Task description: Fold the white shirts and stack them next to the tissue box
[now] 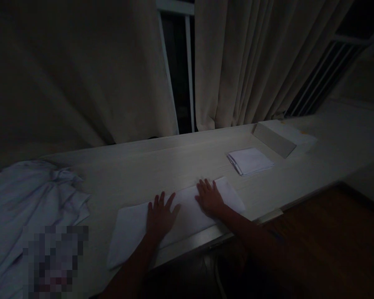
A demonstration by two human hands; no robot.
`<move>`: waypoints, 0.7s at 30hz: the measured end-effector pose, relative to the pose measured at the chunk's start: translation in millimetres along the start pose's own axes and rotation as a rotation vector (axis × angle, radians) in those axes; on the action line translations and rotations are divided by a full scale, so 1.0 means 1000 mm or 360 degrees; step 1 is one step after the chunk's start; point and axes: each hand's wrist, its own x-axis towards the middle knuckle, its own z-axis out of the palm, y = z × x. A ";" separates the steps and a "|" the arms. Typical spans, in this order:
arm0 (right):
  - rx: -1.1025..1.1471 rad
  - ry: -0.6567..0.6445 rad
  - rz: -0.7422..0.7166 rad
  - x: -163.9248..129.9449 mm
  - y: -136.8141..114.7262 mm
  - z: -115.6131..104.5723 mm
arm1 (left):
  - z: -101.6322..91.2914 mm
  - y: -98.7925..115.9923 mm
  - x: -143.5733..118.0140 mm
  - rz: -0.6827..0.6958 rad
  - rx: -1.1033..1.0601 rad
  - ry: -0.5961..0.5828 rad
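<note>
I am working at a long pale counter (162, 162) under drawn curtains (81, 74). A crumpled white heap of cloth (34, 199) is lying at the counter's left end. On its near edge a long white cloth (187, 211) is lying flat, probably folded lengthwise. My left hand (160, 216) and right hand (209, 197) are pressing it, palms flat, fingers spread. A small folded stack (249, 160) is sitting further right on the counter.

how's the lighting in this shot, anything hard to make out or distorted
Head view: very dim, with the brightest patch on the counter around the left hand, right hand and the long white cloth under them. The curtains and the floor at lower right sink into shadow. The counter edge bows from wide-angle distortion. A pixelated block hides part of the crumpled cloth pile.
</note>
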 end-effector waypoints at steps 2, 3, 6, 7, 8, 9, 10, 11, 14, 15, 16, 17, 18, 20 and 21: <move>0.0098 0.0010 -0.0160 0.006 -0.033 0.008 | 0.001 -0.001 0.000 -0.0002 0.0018 0.0006; 0.0144 0.0006 -0.0204 0.008 -0.047 0.012 | 0.001 -0.001 0.000 0.0002 0.0032 0.0002; 0.0235 0.0005 -0.0193 0.011 -0.070 0.024 | 0.002 -0.002 -0.001 0.0024 0.0058 -0.0014; 0.0246 0.0011 -0.0155 0.010 -0.069 0.025 | 0.002 -0.002 -0.001 0.0030 0.0059 -0.0011; 0.0249 0.0011 -0.0108 0.009 -0.063 0.026 | 0.002 -0.002 -0.001 0.0031 0.0057 -0.0004; 0.0243 0.0003 -0.0052 0.007 -0.054 0.026 | 0.002 -0.002 -0.001 0.0025 0.0053 0.0005; 0.0231 -0.0015 0.0012 0.005 -0.043 0.025 | 0.002 -0.002 -0.001 0.0016 0.0048 0.0011; 0.0214 -0.0040 0.0076 0.003 -0.030 0.023 | 0.002 -0.002 -0.001 0.0004 0.0044 0.0012; 0.0142 -0.0098 0.0255 -0.008 0.009 0.014 | 0.002 -0.003 0.000 -0.0014 0.0035 -0.0006; 0.0115 -0.0100 0.0315 -0.013 0.020 0.012 | 0.002 -0.003 0.001 -0.0014 0.0034 -0.0014; 0.0090 -0.0099 0.0373 -0.017 0.030 0.010 | 0.002 -0.003 0.001 -0.0012 0.0032 -0.0019; 0.0067 -0.0096 0.0426 -0.022 0.038 0.008 | 0.001 -0.003 0.001 -0.0009 0.0030 -0.0022; 0.0046 -0.0092 0.0465 -0.026 0.046 0.007 | 0.001 -0.003 0.001 -0.0004 0.0026 -0.0025; 0.0012 -0.0082 0.0494 -0.034 0.057 0.005 | 0.001 -0.004 0.001 0.0002 0.0018 -0.0030; 0.0000 -0.0077 0.0497 -0.037 0.061 0.005 | 0.001 -0.004 0.001 0.0003 0.0014 -0.0031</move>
